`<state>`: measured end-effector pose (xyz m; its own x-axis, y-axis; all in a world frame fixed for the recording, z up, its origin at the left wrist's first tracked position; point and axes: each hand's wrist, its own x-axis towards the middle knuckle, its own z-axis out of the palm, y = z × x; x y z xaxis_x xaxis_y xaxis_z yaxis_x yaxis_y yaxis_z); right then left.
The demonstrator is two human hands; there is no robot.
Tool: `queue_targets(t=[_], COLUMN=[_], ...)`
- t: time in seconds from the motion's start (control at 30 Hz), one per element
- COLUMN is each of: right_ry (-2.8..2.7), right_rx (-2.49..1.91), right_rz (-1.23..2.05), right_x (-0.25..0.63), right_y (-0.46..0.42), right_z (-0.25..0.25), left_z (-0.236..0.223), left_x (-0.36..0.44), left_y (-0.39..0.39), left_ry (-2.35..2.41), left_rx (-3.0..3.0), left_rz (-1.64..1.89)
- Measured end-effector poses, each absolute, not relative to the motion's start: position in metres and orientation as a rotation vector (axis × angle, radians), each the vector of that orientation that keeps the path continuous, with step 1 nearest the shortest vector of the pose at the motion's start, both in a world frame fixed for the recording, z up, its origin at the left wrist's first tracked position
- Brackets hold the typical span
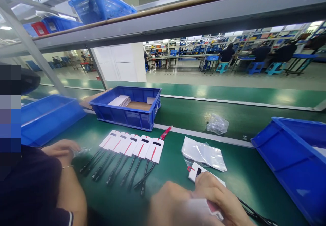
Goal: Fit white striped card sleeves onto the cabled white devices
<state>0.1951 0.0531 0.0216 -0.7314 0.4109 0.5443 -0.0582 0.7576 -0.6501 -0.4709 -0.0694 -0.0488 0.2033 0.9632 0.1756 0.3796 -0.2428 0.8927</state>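
Note:
My left hand [173,202], blurred by motion, is closed in the lower middle. My right hand [221,195] is curled beside it. Between them is a blurred white-and-red piece [201,207], mostly hidden by my fingers. Just beyond my right hand is a flat white device [195,171] with a black window and a red loop; the fingers cover part of it. Black cables [252,212] run out at the lower right. Clear plastic bags [203,153] lie behind it. To the left, several white devices [154,151] with red strips and black cables overlap in a row.
A co-worker's arm and hand [61,149] are at the left, near clear plastic. A red utility knife [166,132] lies behind the row. Blue bins stand at the back [124,117], left [51,117] and right [285,158]. Crumpled plastic [217,124] sits farther back. A shelf [178,22] crosses overhead.

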Motion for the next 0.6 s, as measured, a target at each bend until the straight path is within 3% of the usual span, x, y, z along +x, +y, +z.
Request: queue_targets(t=[0.2,0.4,0.6], right_ry=[-2.435,-2.194,-2.048], right_rx=[-0.426,-0.812,-0.862], right_rz=[1.106,0.95,1.138], right_x=[0.198,0.212,0.219], right_y=[0.066,0.066,0.041], right_z=[0.026,0.019,0.023], left_z=[-0.059,-0.082,-0.114], left_x=[-0.504,-0.546,-0.592], left_y=[-0.068,-0.07,-0.079], left_ry=[1.355,1.316,1.216], left_rx=[1.772,1.921,1.984], left_rz=[0.845,0.778,0.774])
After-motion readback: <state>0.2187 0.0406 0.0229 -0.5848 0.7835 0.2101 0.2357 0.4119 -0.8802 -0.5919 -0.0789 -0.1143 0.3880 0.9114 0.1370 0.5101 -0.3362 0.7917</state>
